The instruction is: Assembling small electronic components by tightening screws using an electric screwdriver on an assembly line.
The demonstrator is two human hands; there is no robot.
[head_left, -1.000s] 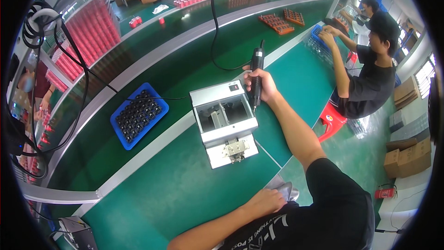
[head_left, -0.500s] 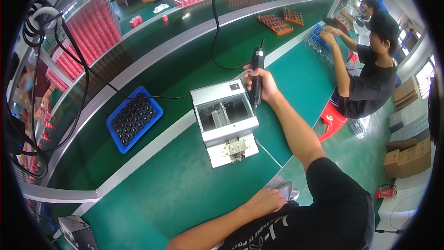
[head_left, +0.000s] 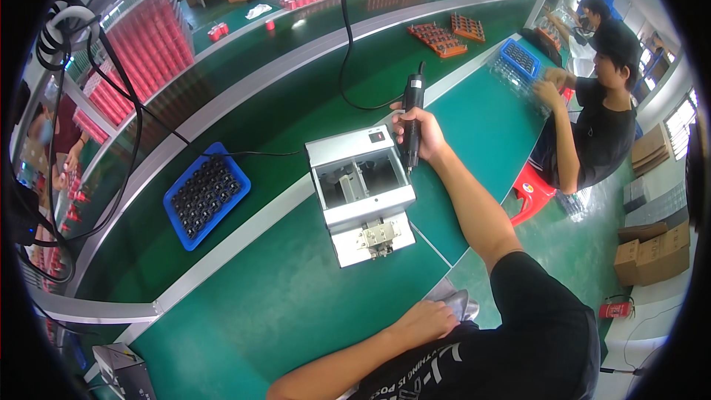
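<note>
My right hand (head_left: pixel 421 133) is wrapped round a black electric screwdriver (head_left: pixel 413 120), its bit pointing down beside the right side of a white-and-grey screw feeder machine (head_left: pixel 361 196). A metal fixture (head_left: pixel 381 237) sits at the machine's near end. My left hand (head_left: pixel 428 322) rests low at the near edge of the green worktable (head_left: pixel 259 307), fingers curled in. Against those fingers lies a shiny grey thing (head_left: pixel 465 304); whether they grip it is hidden.
Left of the machine, a blue tray (head_left: pixel 243 191) of black parts lies on the green conveyor (head_left: pixel 296 122). Orange trays (head_left: pixel 438 40) lie farther along. A co-worker (head_left: pixel 592 118) sits at right near another blue tray (head_left: pixel 520 58). A black cable (head_left: pixel 345 30) hangs over the conveyor.
The blue tray of black parts and the orange trays have shifted slightly left along the conveyor. The co-worker's hands have drawn back from the other blue tray. My hands have stayed put.
</note>
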